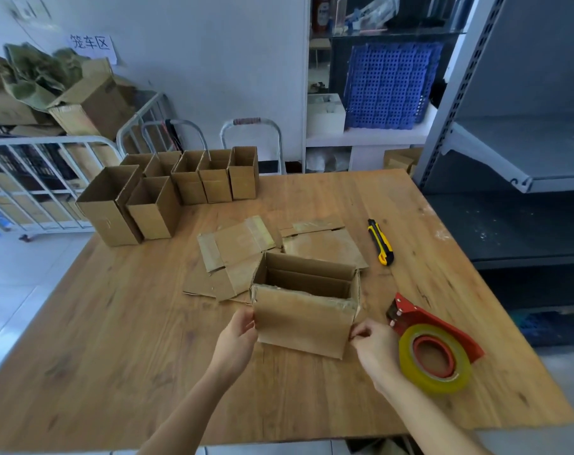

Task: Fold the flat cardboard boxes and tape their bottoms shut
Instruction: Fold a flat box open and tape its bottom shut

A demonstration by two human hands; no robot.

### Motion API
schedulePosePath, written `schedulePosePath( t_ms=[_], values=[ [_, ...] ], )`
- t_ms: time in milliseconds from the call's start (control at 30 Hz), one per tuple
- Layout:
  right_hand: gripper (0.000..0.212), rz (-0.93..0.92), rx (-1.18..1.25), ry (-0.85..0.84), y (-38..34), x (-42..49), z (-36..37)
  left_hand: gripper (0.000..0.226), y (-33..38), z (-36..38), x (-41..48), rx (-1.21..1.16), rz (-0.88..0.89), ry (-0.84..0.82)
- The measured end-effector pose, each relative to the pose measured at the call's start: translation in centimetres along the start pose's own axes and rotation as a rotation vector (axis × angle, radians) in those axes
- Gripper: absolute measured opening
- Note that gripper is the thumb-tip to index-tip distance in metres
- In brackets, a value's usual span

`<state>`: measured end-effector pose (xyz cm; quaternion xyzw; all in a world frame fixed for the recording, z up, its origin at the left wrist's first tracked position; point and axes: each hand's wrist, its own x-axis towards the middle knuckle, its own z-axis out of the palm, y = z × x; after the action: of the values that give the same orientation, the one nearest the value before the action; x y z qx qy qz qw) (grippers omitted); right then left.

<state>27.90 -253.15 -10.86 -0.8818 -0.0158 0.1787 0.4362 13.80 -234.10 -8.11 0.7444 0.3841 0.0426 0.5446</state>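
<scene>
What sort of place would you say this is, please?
Probably a warehouse packing area: folded cardboard boxes lined up on a wooden table, a tape dispenser, and metal shelving alongside.

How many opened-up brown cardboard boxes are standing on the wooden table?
8: one brown cardboard box held in front; seven clustered far left; more may hide behind.

The left hand [236, 338] and right hand [376, 349] are bare, like the forearms [187, 405] behind them.
</scene>
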Motion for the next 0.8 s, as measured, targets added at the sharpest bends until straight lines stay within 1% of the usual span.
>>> schedulePosePath(
  t_ms=[133, 200, 267, 333, 400, 433, 500, 567, 633, 733, 800],
  values=[
    [0.029, -0.014, 0.036, -0.053, -0.3, 0.1, -0.9, 0.028, 0.3, -0.1, 0.1, 0.05, 0.004, 0.123],
    [0.023, -0.091, 0.02, -0.034, -1.4, 0.3, -1.9, 0.024, 1.1, -0.2, 0.0, 0.019, 0.01, 0.185],
    [0.017, -0.192, 0.013, 0.027, -3.1, 0.5, -3.1, 0.025, 2.2, -0.2, -0.2, -0.022, 0.013, 0.249],
    [0.015, -0.271, 0.03, 0.063, -5.0, 0.8, -4.2, 0.037, 3.1, -0.2, -0.3, -0.027, 0.021, 0.298],
    [0.024, -0.33, 0.052, 0.051, -6.8, 1.3, -4.8, 0.056, 4.1, -0.2, -0.2, 0.001, 0.016, 0.318],
    [0.03, -0.365, 0.025, 0.029, -7.6, 1.6, -5.0, 0.065, 4.6, -0.1, -0.1, 0.01, 0.004, 0.306],
    [0.038, -0.433, -0.083, -0.039, -8.9, 2.2, -5.0, 0.075, 5.5, 0.2, 0.1, 0.009, -0.039, 0.269],
    [0.043, -0.454, -0.204, -0.119, -9.7, 2.7, -4.6, 0.084, 6.2, 0.6, 0.3, 0.018, -0.064, 0.25],
    [0.044, -0.461, -0.315, -0.153, -9.9, 3.0, -4.1, 0.092, 6.6, 1.2, 0.2, 0.055, -0.045, 0.251],
    [0.04, -0.484, -0.423, -0.204, -9.7, 2.6, -4.0, 0.096, 7.5, 1.7, -0.3, 0.065, 0.015, 0.282],
    [0.037, -0.488, -0.472, -0.272, -9.3, 2.2, -4.0, 0.096, 7.6, 2.0, -0.4, 0.081, -0.003, 0.263]
  ],
)
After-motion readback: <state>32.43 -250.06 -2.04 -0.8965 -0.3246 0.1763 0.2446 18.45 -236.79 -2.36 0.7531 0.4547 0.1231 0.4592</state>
